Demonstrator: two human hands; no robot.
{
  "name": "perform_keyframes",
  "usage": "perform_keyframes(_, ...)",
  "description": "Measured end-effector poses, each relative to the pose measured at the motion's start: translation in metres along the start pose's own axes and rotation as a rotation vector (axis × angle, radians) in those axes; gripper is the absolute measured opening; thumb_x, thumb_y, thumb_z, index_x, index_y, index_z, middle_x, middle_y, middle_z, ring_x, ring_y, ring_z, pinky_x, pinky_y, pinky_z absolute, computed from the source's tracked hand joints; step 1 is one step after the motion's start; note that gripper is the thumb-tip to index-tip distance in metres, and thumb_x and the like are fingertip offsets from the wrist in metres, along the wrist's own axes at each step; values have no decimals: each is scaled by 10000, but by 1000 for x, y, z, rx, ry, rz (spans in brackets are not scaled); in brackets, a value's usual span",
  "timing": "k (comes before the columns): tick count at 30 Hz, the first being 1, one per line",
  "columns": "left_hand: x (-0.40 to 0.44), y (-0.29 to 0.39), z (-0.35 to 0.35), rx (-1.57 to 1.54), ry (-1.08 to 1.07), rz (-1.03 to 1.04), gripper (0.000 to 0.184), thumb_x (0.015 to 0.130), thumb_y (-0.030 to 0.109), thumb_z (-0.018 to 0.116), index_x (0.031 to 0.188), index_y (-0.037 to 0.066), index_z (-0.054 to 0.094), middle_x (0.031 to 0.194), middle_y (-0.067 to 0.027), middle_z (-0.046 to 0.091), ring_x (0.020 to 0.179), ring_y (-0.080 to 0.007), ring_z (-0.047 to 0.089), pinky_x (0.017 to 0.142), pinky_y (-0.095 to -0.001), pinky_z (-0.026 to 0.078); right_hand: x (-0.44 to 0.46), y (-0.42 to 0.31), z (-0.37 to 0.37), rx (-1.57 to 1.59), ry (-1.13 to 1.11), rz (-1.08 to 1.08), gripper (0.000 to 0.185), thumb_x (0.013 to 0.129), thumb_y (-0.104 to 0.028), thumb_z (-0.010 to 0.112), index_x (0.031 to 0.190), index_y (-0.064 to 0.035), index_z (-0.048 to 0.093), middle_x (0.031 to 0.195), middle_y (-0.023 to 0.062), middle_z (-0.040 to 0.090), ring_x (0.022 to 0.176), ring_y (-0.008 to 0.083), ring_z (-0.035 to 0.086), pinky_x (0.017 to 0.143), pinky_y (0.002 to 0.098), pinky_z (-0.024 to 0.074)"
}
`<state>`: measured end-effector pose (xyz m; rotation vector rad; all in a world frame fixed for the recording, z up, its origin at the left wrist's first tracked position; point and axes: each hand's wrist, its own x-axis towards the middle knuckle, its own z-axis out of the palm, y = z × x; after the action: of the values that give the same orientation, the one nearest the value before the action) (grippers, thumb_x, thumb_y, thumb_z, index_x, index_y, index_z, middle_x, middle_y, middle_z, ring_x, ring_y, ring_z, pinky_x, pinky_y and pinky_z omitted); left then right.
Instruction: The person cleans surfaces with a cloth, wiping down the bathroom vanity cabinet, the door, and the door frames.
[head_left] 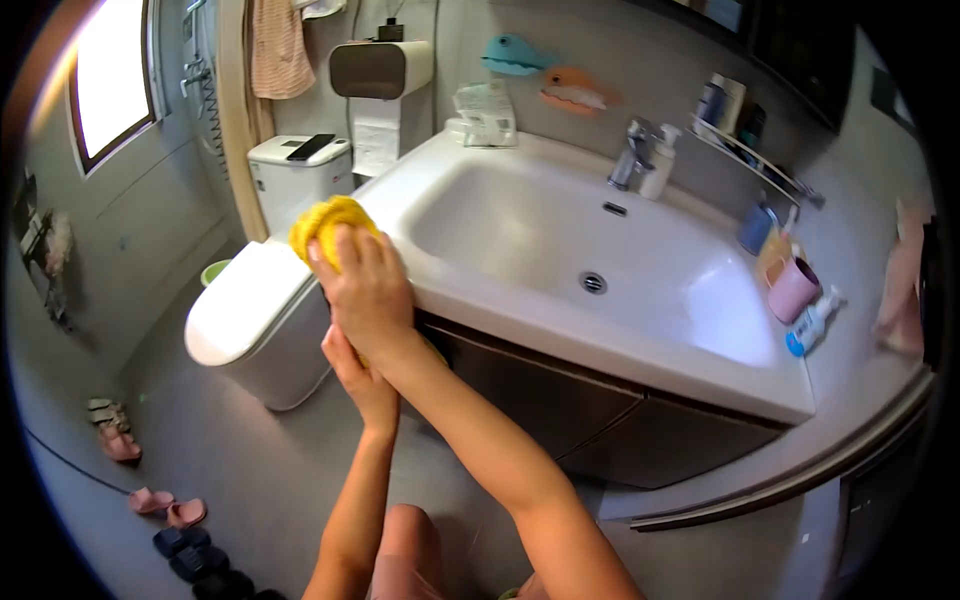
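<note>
A bunched yellow cloth [335, 218] is gripped in my right hand [370, 285], at the left front corner of the white washbasin [470, 295]. My left hand [365, 385] is just below, close against my right wrist. Bits of yellow cloth show beside its thumb and past the right wrist, so its fingers appear closed on the lower part. Most of those fingers are hidden behind my right arm. My forearms come close together in front of the dark vanity cabinet [540, 390].
Left of the basin is a white toilet [245, 305], its lid down and a phone [311, 147] on its tank. The basin has a chrome faucet [632, 155], a soap pump bottle [660, 165], a pink cup [793, 290] and a blue-white bottle [815, 322]. Slippers [185, 512] lie on the floor.
</note>
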<state>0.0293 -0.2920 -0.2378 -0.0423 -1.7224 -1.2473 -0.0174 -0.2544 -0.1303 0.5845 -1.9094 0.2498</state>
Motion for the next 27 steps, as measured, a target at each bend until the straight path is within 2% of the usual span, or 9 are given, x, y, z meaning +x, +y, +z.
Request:
perform_keyframes(5, -77, -6, 14, -435, -88, -129, 394, 959, 64, 592, 1314, -9, 438, 1124, -87, 545, 1046, -205, 537, 962, -325, 421, -61, 13, -7, -147, -9, -503, 270, 790, -193, 616, 1014, -104, 737, 1224, 104, 604, 1225, 289, 537, 1108, 466, 392)
perform_keyframes(9, -154, 4, 6, -444, -221, -97, 463, 826, -66, 582, 1285, -11, 542, 1228, -251, 532, 1106, -446, 544, 973, -437, 450, -149, 46, -78, 155, -161, -458, 223, 832, -214, 618, 1026, -123, 681, 1250, 59, 607, 1270, 253, 539, 1089, 462, 383)
perform_keyframes(12, -159, 15, 1, -104, -566, 161, 552, 711, 51, 673, 1260, 84, 622, 1198, -163, 597, 1118, -364, 581, 939, -433, 451, -192, 80, -130, -102, 100, -285, 211, 922, -258, 622, 1124, -204, 653, 1298, 94, 574, 1277, 307, 524, 1090, 507, 326)
perform_keyframes(14, -129, 52, 1, -163, -507, 410, 481, 715, 106, 670, 1196, 104, 650, 1172, -115, 604, 1107, -303, 587, 978, -428, 401, -195, 101, -138, -333, 398, -86, 323, 983, -329, 568, 1261, -165, 585, 1408, 203, 481, 1346, 441, 431, 1091, 560, 298)
perform_keyframes(16, -93, 72, -3, -241, -403, 438, 396, 692, 133, 678, 1086, 89, 687, 1118, -101, 618, 1099, -297, 578, 983, -449, 383, -172, 94, -151, -455, 261, 78, 376, 1016, -344, 484, 1321, -129, 529, 1469, 280, 384, 1364, 536, 349, 1096, 607, 272)
perform_keyframes(20, 11, 56, -12, -129, -34, 513, 166, 770, 62, 625, 915, 43, 703, 1040, -126, 625, 1055, -326, 578, 949, -449, 386, -120, 58, -130, -506, 118, 95, 374, 930, -220, 516, 1264, -89, 622, 1414, 259, 454, 1348, 419, 443, 1080, 569, 356)
perform_keyframes(23, 94, 44, -13, 260, -207, 631, 409, 996, 314, 495, 1333, 90, 559, 1438, -65, 530, 1440, -313, 347, 1188, -494, 165, -80, 49, -107, -475, 209, 148, 365, 845, -183, 574, 1179, -70, 672, 1226, 231, 583, 1178, 369, 573, 1038, 512, 420)
perform_keyframes(26, 158, 31, -13, 593, -772, 496, 493, 1042, 465, 356, 1299, 145, 630, 1396, -20, 590, 1393, -251, 433, 1217, -517, 132, -50, 37, -91, -374, 155, 228, 314, 815, -173, 601, 1092, -68, 707, 1052, 184, 649, 978, 332, 626, 985, 476, 452)
perform_keyframes(27, 166, 9, -15, 540, -650, 509, 506, 1045, 469, 351, 1220, 122, 674, 1304, -60, 642, 1326, -255, 504, 1204, -523, 158, -41, 34, -86, -375, 122, 239, 274, 803, -193, 621, 1028, -77, 724, 990, 155, 662, 904, 321, 627, 924, 455, 469)
